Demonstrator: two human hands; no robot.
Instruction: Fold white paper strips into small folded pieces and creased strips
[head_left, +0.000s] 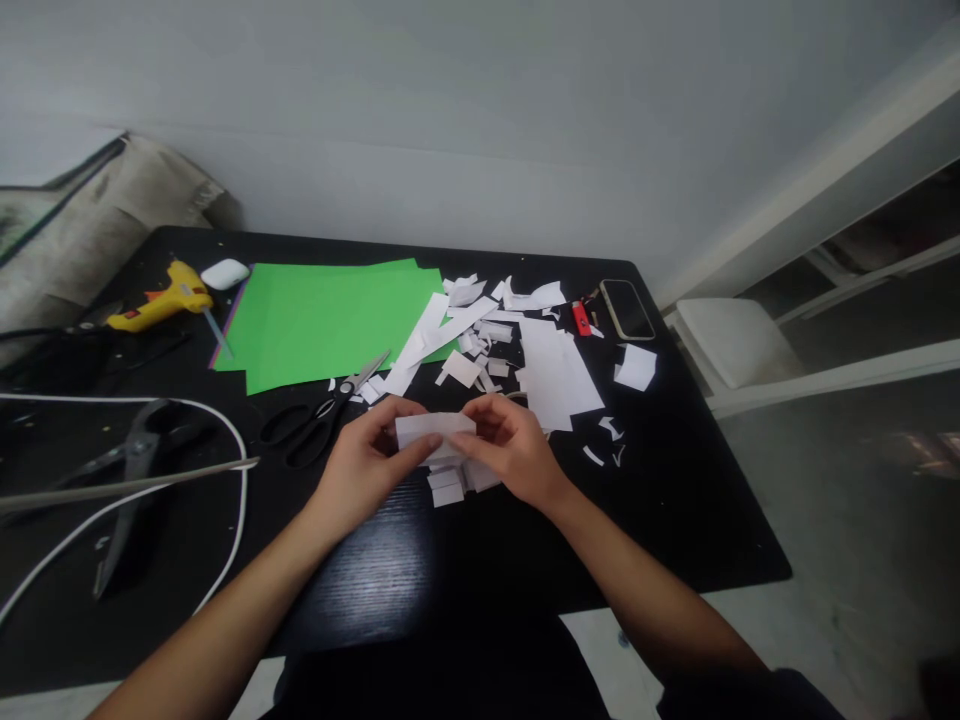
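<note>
Between my two hands a small piece of white paper (431, 428) is held up near the front of the black table. My left hand (367, 455) pinches its left side, thumb in front and fingers behind. On the right side my right hand (517, 450) grips it the same way, its thumb near the middle. Below and behind the piece lie small cut paper pieces (448, 490), partly hidden by it. Black-handled scissors (330, 405) rest with blades apart just left of my left hand.
Green sheets (330, 315) lie at the back, with white paper scraps (480, 340) beside them. A yellow glue gun (169, 300), a white cable (244, 480) and large dark shears (139, 455) occupy the left. A phone (628, 309) and small red object (581, 318) lie back right.
</note>
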